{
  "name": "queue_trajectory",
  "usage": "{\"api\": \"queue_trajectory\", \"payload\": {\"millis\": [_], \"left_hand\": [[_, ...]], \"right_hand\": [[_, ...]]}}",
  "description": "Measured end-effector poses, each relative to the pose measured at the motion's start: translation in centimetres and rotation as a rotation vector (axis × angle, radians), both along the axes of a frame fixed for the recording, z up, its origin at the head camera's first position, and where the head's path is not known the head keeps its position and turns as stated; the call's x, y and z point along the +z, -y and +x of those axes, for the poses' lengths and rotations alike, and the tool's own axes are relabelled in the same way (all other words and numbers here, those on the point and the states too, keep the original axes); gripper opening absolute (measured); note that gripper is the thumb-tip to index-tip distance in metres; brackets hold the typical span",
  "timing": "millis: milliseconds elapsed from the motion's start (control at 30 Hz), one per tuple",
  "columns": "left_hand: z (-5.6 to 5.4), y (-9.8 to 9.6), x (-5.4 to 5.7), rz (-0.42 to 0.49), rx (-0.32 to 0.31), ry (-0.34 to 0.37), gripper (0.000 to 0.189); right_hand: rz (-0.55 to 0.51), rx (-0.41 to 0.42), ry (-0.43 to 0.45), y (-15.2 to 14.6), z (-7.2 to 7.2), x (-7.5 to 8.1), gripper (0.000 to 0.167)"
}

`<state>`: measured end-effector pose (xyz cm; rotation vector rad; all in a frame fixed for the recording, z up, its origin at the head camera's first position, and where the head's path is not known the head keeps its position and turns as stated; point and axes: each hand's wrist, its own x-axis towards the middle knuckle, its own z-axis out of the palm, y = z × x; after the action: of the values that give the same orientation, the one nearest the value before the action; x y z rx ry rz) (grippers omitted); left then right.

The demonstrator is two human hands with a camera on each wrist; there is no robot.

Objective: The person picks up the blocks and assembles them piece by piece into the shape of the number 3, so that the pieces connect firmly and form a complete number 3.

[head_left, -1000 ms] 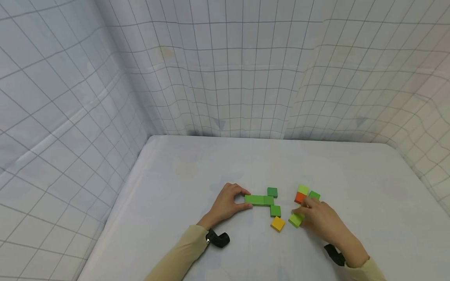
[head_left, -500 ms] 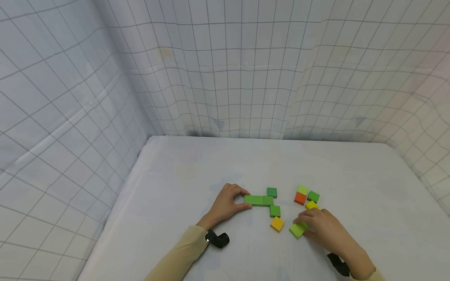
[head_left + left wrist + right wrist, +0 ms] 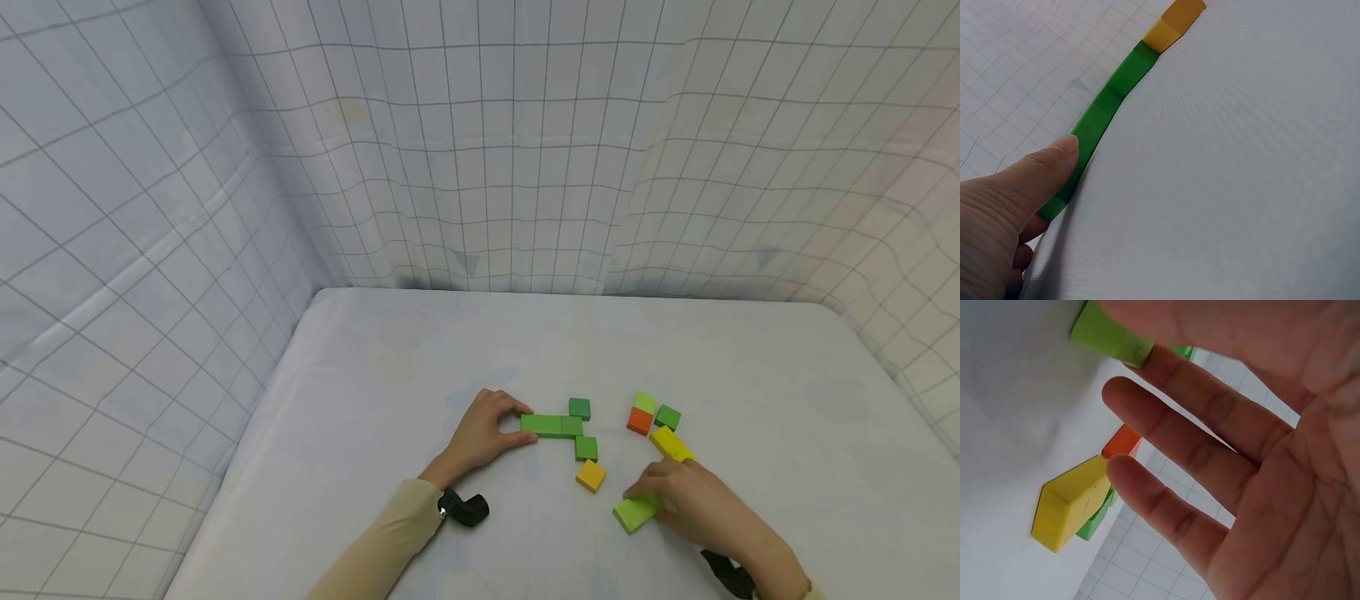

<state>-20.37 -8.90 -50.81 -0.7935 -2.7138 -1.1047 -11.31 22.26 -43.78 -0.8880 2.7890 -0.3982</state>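
My left hand (image 3: 480,437) pinches the left end of a long green block (image 3: 542,426) between thumb and fingertips; the left wrist view shows the thumb along its side. A smaller green block (image 3: 572,427) adjoins its right end. Touching that end are a dark green block (image 3: 579,407) behind and a green block (image 3: 586,448) in front, with a yellow-orange block (image 3: 591,476) nearer me. My right hand (image 3: 693,504) pinches a lime-green block (image 3: 632,514) by thumb and index finger, the fingers partly covering it. Its other fingers extend free in the right wrist view.
Behind my right hand lies a long yellow block (image 3: 671,444). Beyond it sit a red-orange block (image 3: 640,421), a lime block (image 3: 645,402) and a green block (image 3: 668,417). White grid-patterned curtains (image 3: 480,167) enclose the white table (image 3: 420,342).
My right hand has moved toward me with the lime-green block, away from the other loose blocks, uncovering the yellow block. The left hand has stayed in place.
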Motion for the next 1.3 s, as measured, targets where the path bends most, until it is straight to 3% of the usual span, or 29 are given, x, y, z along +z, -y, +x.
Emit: {"api": "queue_trajectory", "payload": {"millis": [500,900,1300], "left_hand": [[0.0,0.0,0.0,0.003,0.002,0.009,0.036],[0.1,0.0,-0.1,0.002,0.003,0.007,0.037],[0.2,0.0,0.1,-0.001,0.006,0.019,0.036]], "right_hand": [[-0.053,0.138,0.077,2.1,0.5,0.2,0.034],[-0.077,0.284,0.019,4.8,0.5,-0.1,0.032],[-0.072,0.330,-0.083,6.4,0.5,-0.8,0.035]]}}
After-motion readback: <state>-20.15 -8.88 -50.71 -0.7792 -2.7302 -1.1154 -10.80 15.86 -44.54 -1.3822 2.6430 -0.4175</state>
